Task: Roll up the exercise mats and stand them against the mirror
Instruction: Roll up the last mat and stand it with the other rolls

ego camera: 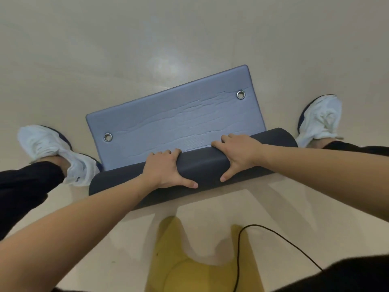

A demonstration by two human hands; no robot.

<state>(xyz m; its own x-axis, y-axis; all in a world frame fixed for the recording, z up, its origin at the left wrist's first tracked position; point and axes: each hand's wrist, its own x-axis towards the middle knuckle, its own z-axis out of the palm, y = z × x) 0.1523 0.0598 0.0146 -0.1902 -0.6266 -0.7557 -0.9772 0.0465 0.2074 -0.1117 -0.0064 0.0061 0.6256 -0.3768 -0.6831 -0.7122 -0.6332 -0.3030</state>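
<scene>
The grey-blue foam exercise mat (174,114) lies on the smooth beige floor (126,49), between two white fabric shoes (56,152). Its near portion forms a dark rolled section (202,165). The left hand (166,169) and right hand (237,152) each clasp this roll, fingers curled over the top, thumbs spread on the near side. Two round metal eyelets (240,94) sit near the flat end's corners.

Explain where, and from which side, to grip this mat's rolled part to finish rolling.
Grip the roll mid-length from above on the near side, like the left hand and right hand: fingers over top, thumbs behind. Its flat end lies beyond.
</scene>
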